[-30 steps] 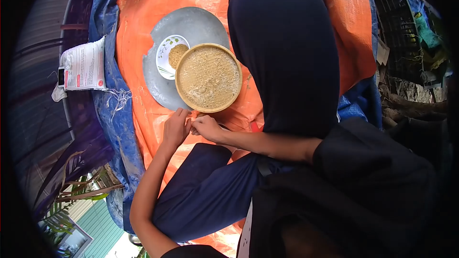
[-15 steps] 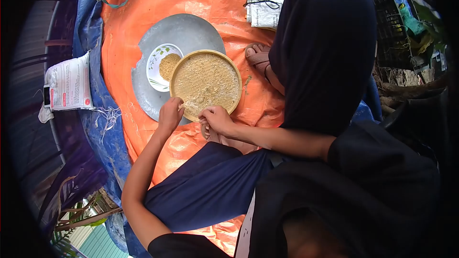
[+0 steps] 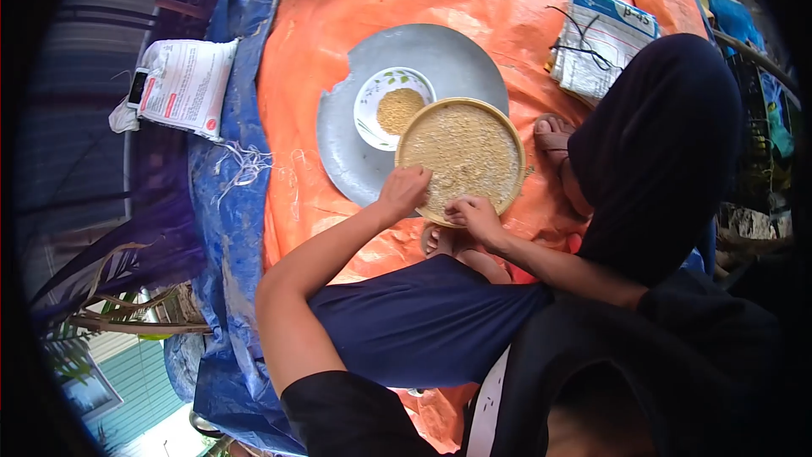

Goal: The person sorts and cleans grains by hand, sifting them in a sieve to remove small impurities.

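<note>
A round, shallow woven basket (image 3: 478,140) holds a spread layer of pale tan grain. At its lower left rim is my left hand (image 3: 406,191), fingers curled down onto the grain. My right hand (image 3: 475,217) reaches over the bottom rim with thumb and fingers drawn together in a pinch. Whatever lies between the fingers of either hand is too small to make out. Partly under the basket stands a white bowl (image 3: 365,114) with a green leaf pattern and a heap of golden grain (image 3: 397,110). Both rest on a round grey metal sheet (image 3: 338,148) with a ragged left edge.
Orange tarp (image 3: 304,59) covers the ground, with blue tarp (image 3: 228,245) along the left. A white printed bag (image 3: 190,85) lies at left, folded sacks (image 3: 596,42) at upper right. My sandalled foot (image 3: 554,135) is right of the basket. Part of a container shows at the top edge.
The view has shifted, so everything appears farther right. My left hand has moved from the rim inward over the grain, and my right fingers also reach slightly farther in.
</note>
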### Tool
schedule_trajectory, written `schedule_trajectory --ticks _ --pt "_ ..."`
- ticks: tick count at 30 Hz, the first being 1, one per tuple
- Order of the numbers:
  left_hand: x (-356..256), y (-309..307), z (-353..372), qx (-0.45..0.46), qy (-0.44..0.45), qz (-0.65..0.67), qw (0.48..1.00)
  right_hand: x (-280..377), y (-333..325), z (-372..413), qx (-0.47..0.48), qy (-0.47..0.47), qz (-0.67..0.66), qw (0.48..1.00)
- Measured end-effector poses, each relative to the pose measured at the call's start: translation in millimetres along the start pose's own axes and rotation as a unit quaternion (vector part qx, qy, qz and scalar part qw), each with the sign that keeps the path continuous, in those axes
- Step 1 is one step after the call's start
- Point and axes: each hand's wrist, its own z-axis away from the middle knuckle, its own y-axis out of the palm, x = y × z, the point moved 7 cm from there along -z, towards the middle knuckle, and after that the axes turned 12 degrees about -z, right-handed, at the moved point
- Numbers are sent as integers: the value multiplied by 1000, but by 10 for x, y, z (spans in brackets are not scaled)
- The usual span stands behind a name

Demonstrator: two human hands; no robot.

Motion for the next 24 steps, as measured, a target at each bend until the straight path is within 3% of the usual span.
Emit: schedule_trajectory --ticks 9,24 --pt "128 113 -178 78 31 20 996 36 32 31 15 12 30 999" --pt "82 -54 -157 121 35 44 991 24 43 91 21 3 23 1000"
